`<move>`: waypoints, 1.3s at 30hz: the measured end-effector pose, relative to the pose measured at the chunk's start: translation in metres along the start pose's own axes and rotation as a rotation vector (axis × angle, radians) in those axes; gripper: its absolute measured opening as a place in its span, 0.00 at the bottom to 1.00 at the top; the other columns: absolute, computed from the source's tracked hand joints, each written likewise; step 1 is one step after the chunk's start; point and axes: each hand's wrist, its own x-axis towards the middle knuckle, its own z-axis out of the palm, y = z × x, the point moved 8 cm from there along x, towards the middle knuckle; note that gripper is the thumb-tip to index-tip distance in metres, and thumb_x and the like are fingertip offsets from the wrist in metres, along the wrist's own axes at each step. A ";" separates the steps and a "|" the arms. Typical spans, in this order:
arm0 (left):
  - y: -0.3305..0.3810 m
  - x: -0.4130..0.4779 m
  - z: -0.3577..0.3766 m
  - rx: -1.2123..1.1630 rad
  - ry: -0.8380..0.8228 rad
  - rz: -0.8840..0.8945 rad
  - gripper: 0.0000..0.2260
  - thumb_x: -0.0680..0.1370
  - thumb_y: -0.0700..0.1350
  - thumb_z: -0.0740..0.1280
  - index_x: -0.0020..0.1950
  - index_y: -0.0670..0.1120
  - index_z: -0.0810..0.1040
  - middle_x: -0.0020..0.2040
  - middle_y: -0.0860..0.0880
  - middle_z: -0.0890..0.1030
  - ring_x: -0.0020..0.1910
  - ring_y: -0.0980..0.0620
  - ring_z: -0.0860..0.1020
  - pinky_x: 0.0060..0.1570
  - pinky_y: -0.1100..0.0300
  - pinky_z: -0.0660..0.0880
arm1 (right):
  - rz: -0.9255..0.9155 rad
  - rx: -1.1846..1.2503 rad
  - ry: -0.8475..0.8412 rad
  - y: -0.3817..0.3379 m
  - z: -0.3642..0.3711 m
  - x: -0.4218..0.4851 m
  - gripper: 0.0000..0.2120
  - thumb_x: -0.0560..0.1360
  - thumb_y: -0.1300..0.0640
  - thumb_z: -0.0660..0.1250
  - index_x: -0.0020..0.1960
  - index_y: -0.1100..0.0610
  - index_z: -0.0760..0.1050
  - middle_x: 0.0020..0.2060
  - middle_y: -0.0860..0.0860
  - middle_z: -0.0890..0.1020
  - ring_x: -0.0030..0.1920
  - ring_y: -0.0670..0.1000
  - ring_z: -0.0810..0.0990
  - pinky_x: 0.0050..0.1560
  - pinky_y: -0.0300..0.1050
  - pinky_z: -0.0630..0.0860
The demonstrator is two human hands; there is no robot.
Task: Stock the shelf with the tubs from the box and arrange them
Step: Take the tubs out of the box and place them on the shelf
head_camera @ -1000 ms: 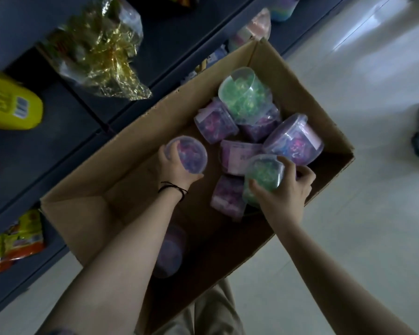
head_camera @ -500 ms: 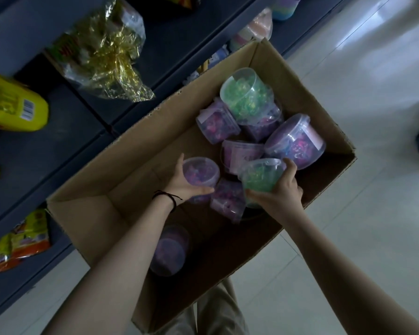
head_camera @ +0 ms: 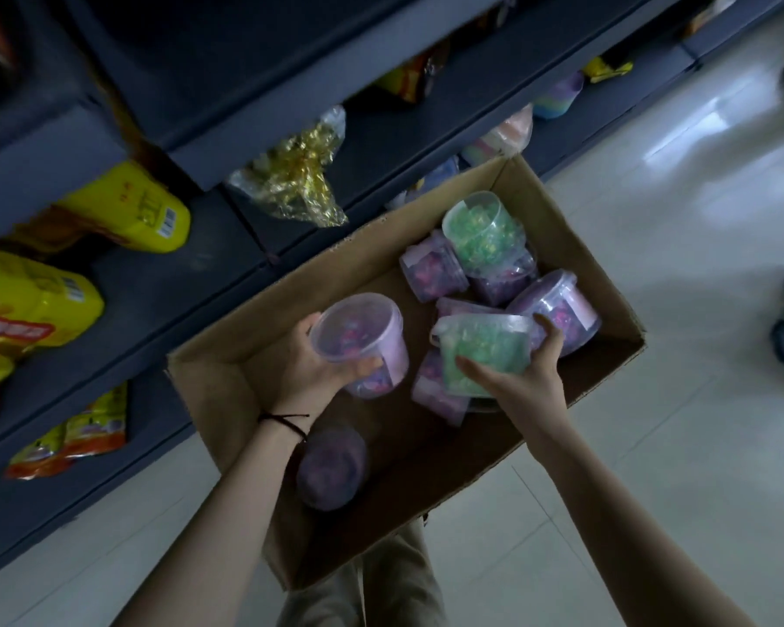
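Both hands over an open cardboard box (head_camera: 227,382) on the pale floor (head_camera: 652,445), beside dark shelves (head_camera: 164,282). Left hand (head_camera: 308,377) cupped under a purple tub (head_camera: 363,341), fingers curled round its far side, thumb across the near wall; tub tilted, clear lid toward the camera, lifted above the box bottom. Right hand (head_camera: 521,382) wrapped round a green tub (head_camera: 485,350), thumb along the near side, fingers over the far rim; this tub tilted too, held over the pile. Black cord (head_camera: 286,420) round the left wrist.

Still in the box: one more green tub (head_camera: 480,233) on top at the far end, and about six purple ones, the count unsure where they overlap — one (head_camera: 431,273) beside that green tub, one partly under it, one big (head_camera: 562,310) with a pale label against the right wall, two partly hidden beneath the held green tub, one lone tub (head_camera: 331,468) lying near the left forearm. Label writing too blurred to read.

On the shelves: two yellow packs (head_camera: 32,300) with barcodes and red print, not legible; a gold foil bag (head_camera: 295,178); orange-and-yellow packets (head_camera: 87,427) on the lowest level; pastel tubs (head_camera: 508,133) further along, number unclear. No brand name readable anywhere.
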 end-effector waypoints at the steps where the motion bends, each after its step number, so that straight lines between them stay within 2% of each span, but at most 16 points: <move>1: 0.017 -0.009 -0.009 -0.045 0.000 0.026 0.53 0.51 0.57 0.82 0.69 0.42 0.62 0.58 0.53 0.72 0.60 0.51 0.73 0.62 0.49 0.72 | -0.037 0.039 -0.018 -0.018 0.001 -0.008 0.47 0.56 0.47 0.82 0.65 0.38 0.57 0.62 0.49 0.74 0.59 0.49 0.78 0.58 0.53 0.78; 2: 0.033 -0.019 -0.019 -0.090 -0.006 0.029 0.58 0.45 0.64 0.80 0.69 0.45 0.63 0.60 0.52 0.73 0.62 0.51 0.73 0.63 0.49 0.72 | -0.077 0.086 -0.038 -0.037 0.000 -0.017 0.46 0.59 0.51 0.82 0.66 0.38 0.56 0.63 0.49 0.73 0.59 0.48 0.78 0.58 0.51 0.79; 3: 0.049 -0.029 -0.028 -0.125 -0.016 0.049 0.60 0.43 0.66 0.79 0.70 0.47 0.63 0.63 0.51 0.74 0.63 0.51 0.73 0.64 0.49 0.71 | -0.121 0.134 -0.058 -0.059 -0.001 -0.026 0.45 0.62 0.55 0.81 0.67 0.40 0.55 0.62 0.48 0.72 0.58 0.45 0.78 0.55 0.48 0.80; 5: 0.087 -0.051 -0.042 -0.179 -0.052 0.103 0.59 0.46 0.63 0.81 0.73 0.52 0.60 0.67 0.52 0.72 0.65 0.55 0.72 0.64 0.52 0.71 | -0.213 0.212 -0.083 -0.105 -0.005 -0.046 0.44 0.65 0.61 0.78 0.69 0.43 0.55 0.58 0.46 0.71 0.53 0.38 0.79 0.49 0.40 0.81; 7: 0.130 -0.072 -0.059 -0.249 -0.029 0.178 0.56 0.49 0.56 0.81 0.73 0.56 0.58 0.67 0.53 0.72 0.64 0.58 0.73 0.58 0.62 0.74 | -0.293 0.266 -0.105 -0.153 -0.009 -0.066 0.43 0.66 0.63 0.77 0.70 0.45 0.54 0.59 0.47 0.71 0.54 0.39 0.79 0.51 0.41 0.80; 9: 0.178 -0.095 -0.076 -0.298 -0.014 0.273 0.53 0.51 0.53 0.81 0.73 0.50 0.61 0.65 0.48 0.74 0.62 0.58 0.75 0.52 0.67 0.75 | -0.369 0.325 -0.126 -0.201 -0.015 -0.090 0.43 0.64 0.62 0.78 0.68 0.43 0.55 0.62 0.51 0.70 0.58 0.45 0.78 0.55 0.47 0.80; 11: 0.223 -0.118 -0.090 -0.270 -0.015 0.376 0.48 0.55 0.57 0.81 0.69 0.41 0.66 0.63 0.42 0.76 0.61 0.50 0.77 0.54 0.61 0.75 | -0.466 0.357 -0.154 -0.244 -0.022 -0.114 0.42 0.63 0.58 0.79 0.65 0.41 0.57 0.64 0.53 0.70 0.60 0.47 0.78 0.54 0.49 0.80; 13: 0.259 -0.145 -0.108 -0.286 0.038 0.434 0.44 0.58 0.60 0.80 0.67 0.41 0.69 0.61 0.42 0.77 0.61 0.47 0.76 0.58 0.56 0.74 | -0.548 0.350 -0.176 -0.284 -0.028 -0.137 0.43 0.58 0.51 0.83 0.63 0.37 0.58 0.64 0.55 0.70 0.61 0.48 0.78 0.56 0.53 0.80; 15: 0.295 -0.175 -0.130 -0.312 0.112 0.530 0.45 0.58 0.62 0.78 0.68 0.42 0.68 0.63 0.44 0.76 0.63 0.49 0.75 0.62 0.55 0.73 | -0.604 0.362 -0.196 -0.323 -0.032 -0.161 0.46 0.53 0.46 0.82 0.63 0.37 0.59 0.63 0.55 0.71 0.61 0.51 0.78 0.56 0.59 0.79; 17: 0.328 -0.202 -0.150 -0.325 0.168 0.612 0.48 0.56 0.64 0.78 0.69 0.43 0.66 0.64 0.46 0.74 0.63 0.53 0.73 0.63 0.58 0.72 | -0.678 0.376 -0.209 -0.359 -0.035 -0.185 0.50 0.50 0.44 0.83 0.65 0.42 0.59 0.62 0.55 0.72 0.60 0.52 0.78 0.57 0.62 0.78; 21: 0.379 -0.257 -0.192 -0.391 0.245 0.759 0.45 0.53 0.65 0.78 0.64 0.51 0.66 0.60 0.53 0.73 0.58 0.64 0.74 0.54 0.70 0.72 | -0.808 0.389 -0.273 -0.418 -0.033 -0.235 0.52 0.51 0.41 0.82 0.67 0.44 0.57 0.62 0.54 0.72 0.60 0.51 0.78 0.58 0.61 0.78; 26: 0.394 -0.299 -0.258 -0.447 0.342 0.820 0.52 0.50 0.65 0.79 0.68 0.49 0.64 0.63 0.53 0.73 0.61 0.61 0.74 0.55 0.69 0.73 | -0.927 0.352 -0.387 -0.468 -0.002 -0.291 0.48 0.54 0.45 0.79 0.66 0.43 0.56 0.62 0.50 0.71 0.58 0.44 0.78 0.58 0.50 0.79; 30: 0.386 -0.316 -0.326 -0.418 0.449 0.801 0.54 0.49 0.59 0.81 0.71 0.48 0.63 0.65 0.51 0.73 0.62 0.58 0.74 0.60 0.59 0.74 | -1.005 0.334 -0.459 -0.500 0.054 -0.332 0.46 0.55 0.49 0.80 0.64 0.43 0.55 0.60 0.47 0.70 0.55 0.37 0.77 0.52 0.37 0.78; 32: 0.375 -0.319 -0.367 -0.406 0.519 0.776 0.52 0.50 0.56 0.80 0.71 0.50 0.63 0.66 0.51 0.73 0.63 0.57 0.74 0.61 0.56 0.74 | -1.023 0.319 -0.487 -0.510 0.091 -0.350 0.46 0.55 0.50 0.81 0.63 0.41 0.56 0.60 0.47 0.70 0.55 0.38 0.77 0.52 0.38 0.78; 35: 0.354 -0.318 -0.429 -0.393 0.625 0.720 0.52 0.50 0.58 0.79 0.71 0.53 0.63 0.68 0.51 0.70 0.65 0.55 0.72 0.64 0.51 0.72 | -1.009 0.318 -0.526 -0.517 0.150 -0.371 0.44 0.53 0.47 0.80 0.59 0.35 0.57 0.59 0.46 0.71 0.57 0.43 0.77 0.54 0.43 0.79; 39: 0.335 -0.307 -0.500 -0.383 0.693 0.674 0.54 0.51 0.56 0.81 0.73 0.53 0.60 0.70 0.51 0.67 0.66 0.55 0.70 0.64 0.51 0.71 | -0.995 0.289 -0.539 -0.520 0.222 -0.389 0.42 0.58 0.56 0.83 0.57 0.36 0.57 0.57 0.44 0.72 0.57 0.43 0.77 0.54 0.42 0.79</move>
